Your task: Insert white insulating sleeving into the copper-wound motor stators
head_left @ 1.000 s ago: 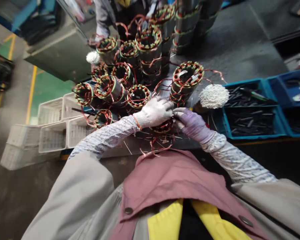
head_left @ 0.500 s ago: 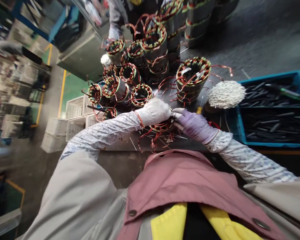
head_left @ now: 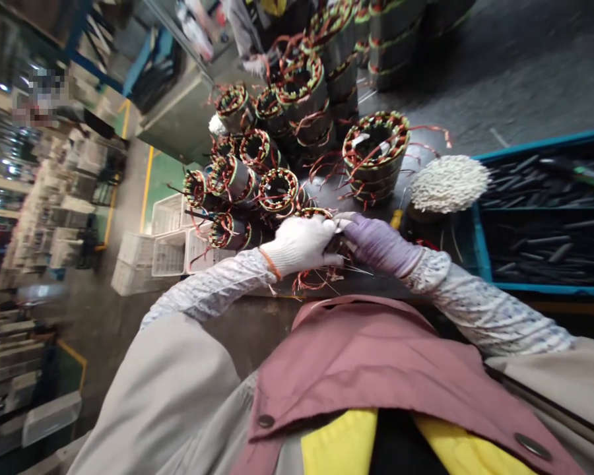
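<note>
My left hand [head_left: 304, 244], in a white knit glove, is closed at the near end of a wound motor stator [head_left: 315, 212]. Its thumb points right, below the bent fingers. Meeting it from the right is my right hand [head_left: 379, 243] in a purple glove, fingertips pinched together against the left ones. Whatever lies between the fingertips is too small and covered to make out. Most of this stator is hidden by both hands. Red-brown lead wires [head_left: 311, 280] and thin pale strands stick out below them.
Several wound stators [head_left: 278, 189] stand crowded ahead and left; a taller stack [head_left: 376, 158] is ahead right. A white bundle of sleeving [head_left: 449, 183] sits beside a blue bin [head_left: 482, 247] with dark strips. White crates [head_left: 169, 254] are at left. Another person's sleeve [head_left: 242, 30] shows beyond.
The view has shifted slightly. My left hand has turned, its thumb now showing, and covers more of the stator. My right hand stays against it.
</note>
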Demonstrator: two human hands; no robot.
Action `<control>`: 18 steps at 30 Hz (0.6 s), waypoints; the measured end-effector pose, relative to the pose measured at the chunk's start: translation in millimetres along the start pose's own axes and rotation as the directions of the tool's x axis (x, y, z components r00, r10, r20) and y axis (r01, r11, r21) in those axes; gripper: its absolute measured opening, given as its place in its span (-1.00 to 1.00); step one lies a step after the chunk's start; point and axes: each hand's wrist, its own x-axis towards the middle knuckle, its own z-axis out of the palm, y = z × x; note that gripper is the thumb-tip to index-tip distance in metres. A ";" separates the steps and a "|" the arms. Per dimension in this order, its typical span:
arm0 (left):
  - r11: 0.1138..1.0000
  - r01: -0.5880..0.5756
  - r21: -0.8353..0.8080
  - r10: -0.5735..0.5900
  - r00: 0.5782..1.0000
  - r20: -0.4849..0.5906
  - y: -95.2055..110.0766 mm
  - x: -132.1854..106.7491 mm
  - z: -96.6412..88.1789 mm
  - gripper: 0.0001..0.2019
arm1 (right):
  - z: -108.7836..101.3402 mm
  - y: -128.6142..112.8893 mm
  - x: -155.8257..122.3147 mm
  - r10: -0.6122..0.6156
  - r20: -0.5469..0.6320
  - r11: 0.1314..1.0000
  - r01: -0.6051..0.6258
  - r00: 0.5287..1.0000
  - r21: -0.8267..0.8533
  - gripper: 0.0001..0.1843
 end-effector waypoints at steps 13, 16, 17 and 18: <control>0.581 -0.010 -0.814 -0.157 0.980 -0.124 -4.2 -22.6 22.3 -0.75 | 14.5 7.9 -14.4 -0.001 -0.176 0.987 0.028 0.984 0.155 -0.57; 0.821 -0.056 -0.568 -0.079 0.974 -0.210 -19.9 -43.5 28.0 -0.78 | 8.5 7.2 -4.9 0.098 -0.316 0.952 0.003 0.944 0.305 -0.50; 0.891 -0.071 -0.449 -0.014 0.983 -0.183 -21.0 -45.2 33.6 -0.82 | 6.5 5.1 3.7 0.145 -0.339 0.930 -0.011 0.930 0.367 -0.48; 0.940 -0.083 -0.330 0.042 0.991 -0.130 -19.2 -43.6 41.0 -0.85 | 5.3 2.1 15.1 0.183 -0.335 0.902 -0.021 0.924 0.432 -0.46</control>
